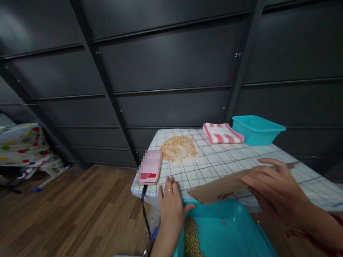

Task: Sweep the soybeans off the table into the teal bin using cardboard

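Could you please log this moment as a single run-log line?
left hand flat on table edge, thumb on teal tub rim | right hand holds cardboard sheet | grain in tub | grain pile on table

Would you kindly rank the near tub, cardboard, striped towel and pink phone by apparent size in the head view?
1. near tub, enlarged by closeness.
2. cardboard.
3. striped towel and pink phone look alike.
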{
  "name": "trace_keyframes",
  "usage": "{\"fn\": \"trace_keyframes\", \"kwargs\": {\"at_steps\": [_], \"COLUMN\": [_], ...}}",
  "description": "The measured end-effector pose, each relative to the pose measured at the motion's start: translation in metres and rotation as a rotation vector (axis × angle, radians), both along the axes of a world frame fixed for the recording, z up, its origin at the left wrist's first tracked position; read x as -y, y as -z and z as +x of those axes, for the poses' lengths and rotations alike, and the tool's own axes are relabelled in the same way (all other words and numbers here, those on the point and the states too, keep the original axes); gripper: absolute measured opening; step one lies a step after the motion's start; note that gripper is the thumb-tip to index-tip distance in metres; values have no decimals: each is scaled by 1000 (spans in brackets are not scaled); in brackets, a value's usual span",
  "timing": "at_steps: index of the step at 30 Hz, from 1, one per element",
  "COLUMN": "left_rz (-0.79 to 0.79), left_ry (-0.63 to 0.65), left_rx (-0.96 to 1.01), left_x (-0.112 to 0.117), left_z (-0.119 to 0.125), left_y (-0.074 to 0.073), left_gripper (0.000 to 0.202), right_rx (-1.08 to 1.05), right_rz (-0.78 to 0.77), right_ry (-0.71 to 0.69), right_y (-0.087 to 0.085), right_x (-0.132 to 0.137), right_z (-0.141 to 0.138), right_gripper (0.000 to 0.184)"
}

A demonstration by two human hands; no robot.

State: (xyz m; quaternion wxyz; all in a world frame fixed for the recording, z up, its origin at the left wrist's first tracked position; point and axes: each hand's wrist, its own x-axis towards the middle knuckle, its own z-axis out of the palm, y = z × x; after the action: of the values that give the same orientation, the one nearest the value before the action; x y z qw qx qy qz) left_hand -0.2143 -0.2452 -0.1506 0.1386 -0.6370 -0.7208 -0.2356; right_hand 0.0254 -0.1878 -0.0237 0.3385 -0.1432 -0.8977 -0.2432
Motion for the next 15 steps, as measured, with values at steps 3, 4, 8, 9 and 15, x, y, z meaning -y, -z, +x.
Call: {"fn": "trace_keyframes", "kwargs": {"at_steps": [3,4,8,9,15], "left_rz": [1,3,30,39,25], "left_ry": [7,4,-6,-6,42], "left_rx": [18,22,19,15,-49], "left_x": [0,0,0,0,1], "left_z": [0,1,1,0,-4], "left_y": [-1,-1,1,2,3], "left_gripper": [59,59,64,65,70], "right_rx": [-17,-27,-58,-56,-46], "right_rz": [22,43,137,146,180], "right_ry": [-24,-29,6,25,133], "right_y": [5,7,12,14,19], "right_x": [7,8,9,7,-13], "right_z": [2,1,-7,-10,-25], "right_gripper": [26,26,26,27,24]}}
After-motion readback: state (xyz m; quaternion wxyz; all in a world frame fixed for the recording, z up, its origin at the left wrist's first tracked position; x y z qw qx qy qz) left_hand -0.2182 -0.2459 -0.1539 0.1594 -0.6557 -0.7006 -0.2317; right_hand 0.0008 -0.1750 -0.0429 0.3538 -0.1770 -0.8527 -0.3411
